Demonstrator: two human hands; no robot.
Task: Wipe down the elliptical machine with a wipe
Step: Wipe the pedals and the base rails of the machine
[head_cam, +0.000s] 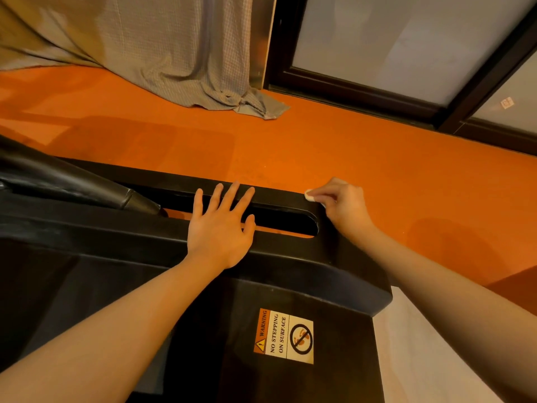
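The black body of the elliptical machine (279,263) fills the lower half of the view, with a long slot near its far edge and a warning sticker (284,335) on the near panel. My left hand (220,225) lies flat with spread fingers across the bar beside the slot. My right hand (343,205) is at the machine's far right corner, its fingers curled round a small white wipe (309,195) pressed against the edge. Most of the wipe is hidden in the fingers.
Orange floor (348,152) runs beyond the machine. A grey curtain (174,48) hangs to the floor at the back left, beside a dark-framed glass door (406,53). A black arm of the machine (72,181) slants in from the left.
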